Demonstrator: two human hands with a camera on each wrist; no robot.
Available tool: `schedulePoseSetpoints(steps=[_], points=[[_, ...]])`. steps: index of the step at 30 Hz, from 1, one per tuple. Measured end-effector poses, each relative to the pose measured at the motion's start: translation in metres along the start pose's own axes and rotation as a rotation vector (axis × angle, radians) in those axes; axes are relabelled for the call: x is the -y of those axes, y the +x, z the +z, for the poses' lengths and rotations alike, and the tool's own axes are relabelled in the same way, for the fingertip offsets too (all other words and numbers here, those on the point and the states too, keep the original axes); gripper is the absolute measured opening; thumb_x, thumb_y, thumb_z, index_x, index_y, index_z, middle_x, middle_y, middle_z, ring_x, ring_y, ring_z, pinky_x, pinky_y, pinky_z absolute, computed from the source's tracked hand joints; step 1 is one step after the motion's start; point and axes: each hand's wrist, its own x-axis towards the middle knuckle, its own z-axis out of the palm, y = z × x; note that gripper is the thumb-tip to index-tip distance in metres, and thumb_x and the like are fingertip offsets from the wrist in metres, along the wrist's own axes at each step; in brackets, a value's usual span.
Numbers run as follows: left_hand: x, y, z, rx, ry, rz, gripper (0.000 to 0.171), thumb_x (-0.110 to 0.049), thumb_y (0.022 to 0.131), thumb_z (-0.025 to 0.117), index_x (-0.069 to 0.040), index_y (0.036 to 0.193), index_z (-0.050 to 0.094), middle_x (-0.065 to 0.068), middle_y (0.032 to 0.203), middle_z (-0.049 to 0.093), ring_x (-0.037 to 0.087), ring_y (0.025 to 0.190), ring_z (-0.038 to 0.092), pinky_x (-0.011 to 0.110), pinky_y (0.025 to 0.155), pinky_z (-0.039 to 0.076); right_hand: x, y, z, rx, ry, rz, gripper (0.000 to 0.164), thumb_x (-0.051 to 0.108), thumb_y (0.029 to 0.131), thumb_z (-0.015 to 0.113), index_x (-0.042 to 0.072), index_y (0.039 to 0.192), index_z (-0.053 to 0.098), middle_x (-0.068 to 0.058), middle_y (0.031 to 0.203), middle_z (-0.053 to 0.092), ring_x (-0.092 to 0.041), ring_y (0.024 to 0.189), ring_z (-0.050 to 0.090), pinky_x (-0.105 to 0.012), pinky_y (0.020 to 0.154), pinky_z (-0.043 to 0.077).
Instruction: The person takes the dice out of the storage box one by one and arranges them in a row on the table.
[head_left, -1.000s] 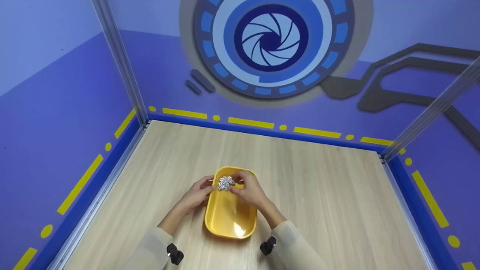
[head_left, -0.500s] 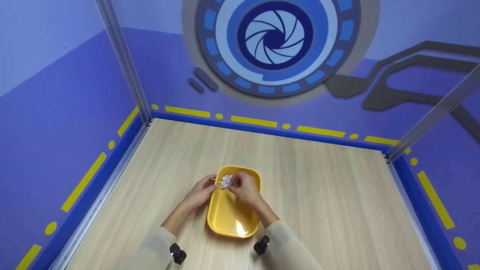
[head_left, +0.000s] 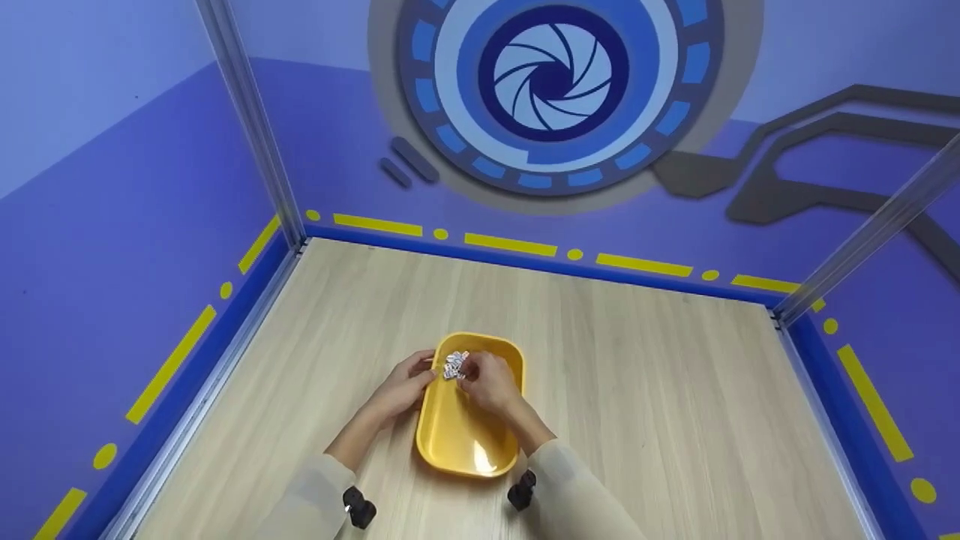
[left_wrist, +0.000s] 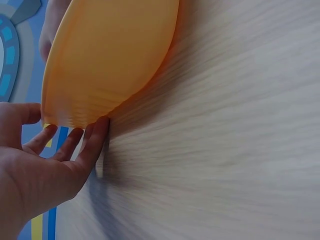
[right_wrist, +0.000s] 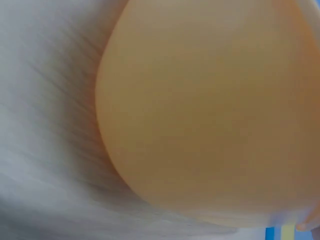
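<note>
A yellow rectangular tray with rounded corners sits in front of the person on the wood-grain tabletop. My left hand holds its left side, with the thumb at the rim and the fingers against the outer wall, as the left wrist view shows. Towards the tray's far left corner lies a heap of small white dark-marked pieces, possibly dice. Over the tray, my right hand has its fingers curled at the heap's right side. Its fingertips are hidden, so whether they pinch a piece cannot be told. The right wrist view shows mostly the tray's outer wall.
Blue-purple printed panels enclose the table at the back and both sides. Metal posts stand at the far corners. A black device is strapped at each sleeve cuff.
My right hand's fingers have drawn together at the heap, and its forearm has shifted slightly left. The left hand keeps its place on the tray; the whole view has shifted slightly.
</note>
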Motion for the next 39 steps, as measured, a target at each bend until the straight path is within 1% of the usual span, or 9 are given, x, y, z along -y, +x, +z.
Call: schedulePoseSetpoints(steps=[4,10,14,19,23,26,33,39], points=[[0.0004,0.0007,-0.0003,-0.006,0.008,0.008,0.048,-0.012,0.104,0.048,-0.005,0.150,0.038,0.024,0.142,0.047,0.039,0.123,0.055,0.047,0.094,0.053,-0.0008,-0.0002,0.0027,-0.016,-0.046,-0.003,0.014,0.008,0.077,0.080,0.009,0.085,0.069,0.001,0.078,0.065,-0.011,0.072,0.055,-0.027,0.066,0.049],[-0.0011,0.0003,-0.0005,-0.011,0.013,0.003,0.047,-0.012,0.103,0.049,-0.006,0.149,0.040,0.024,0.141,0.049,0.039,0.120,0.057,0.045,0.092,0.054,0.0010,-0.0018,0.0047,-0.022,-0.055,-0.010,0.014,0.004,0.078,0.077,0.009,0.084,0.067,0.002,0.078,0.063,-0.011,0.072,0.054,-0.026,0.064,0.047],[-0.0016,-0.0009,-0.0013,-0.010,0.016,0.005,0.047,-0.013,0.104,0.049,-0.006,0.149,0.040,0.023,0.141,0.049,0.038,0.119,0.058,0.044,0.090,0.055,0.0023,-0.0029,0.0061,-0.019,-0.055,-0.026,0.013,0.006,0.080,0.077,0.010,0.084,0.065,0.003,0.077,0.061,-0.012,0.071,0.054,-0.026,0.063,0.047],[-0.0026,-0.0029,-0.0019,0.002,-0.007,0.004,0.048,-0.012,0.104,0.049,-0.007,0.150,0.039,0.023,0.144,0.047,0.040,0.120,0.057,0.047,0.090,0.055,0.0021,-0.0025,0.0081,-0.023,-0.064,-0.015,0.012,0.011,0.084,0.076,0.012,0.084,0.065,0.007,0.076,0.058,-0.011,0.071,0.053,-0.025,0.062,0.046],[-0.0027,-0.0032,-0.0018,0.012,-0.012,0.024,0.048,-0.012,0.104,0.049,-0.005,0.150,0.038,0.026,0.144,0.046,0.042,0.123,0.054,0.051,0.094,0.052,0.0007,-0.0017,0.0088,-0.050,-0.077,-0.051,0.012,0.008,0.082,0.076,0.010,0.082,0.064,0.004,0.074,0.058,-0.011,0.068,0.052,-0.025,0.060,0.045],[-0.0020,-0.0035,-0.0015,0.012,-0.001,0.033,0.048,-0.012,0.104,0.049,-0.004,0.150,0.038,0.026,0.143,0.046,0.042,0.125,0.053,0.051,0.095,0.051,0.0001,-0.0014,0.0091,-0.057,-0.079,-0.078,0.012,0.005,0.079,0.076,0.007,0.081,0.064,0.000,0.074,0.060,-0.012,0.067,0.051,-0.025,0.058,0.044],[0.0009,-0.0023,-0.0016,0.004,-0.011,0.034,0.047,-0.011,0.104,0.049,-0.004,0.149,0.039,0.026,0.144,0.046,0.042,0.124,0.054,0.048,0.094,0.053,0.0013,-0.0006,0.0090,-0.037,-0.081,-0.052,0.011,0.005,0.082,0.076,0.006,0.085,0.066,-0.003,0.078,0.063,-0.013,0.069,0.053,-0.026,0.061,0.046],[0.0010,-0.0008,-0.0019,-0.010,-0.005,0.015,0.046,-0.013,0.103,0.050,-0.008,0.149,0.041,0.022,0.142,0.048,0.039,0.121,0.057,0.044,0.089,0.056,0.0004,0.0002,0.0077,-0.033,-0.096,-0.059,0.012,0.005,0.080,0.075,0.008,0.087,0.066,-0.001,0.080,0.063,-0.012,0.071,0.055,-0.026,0.063,0.048]])
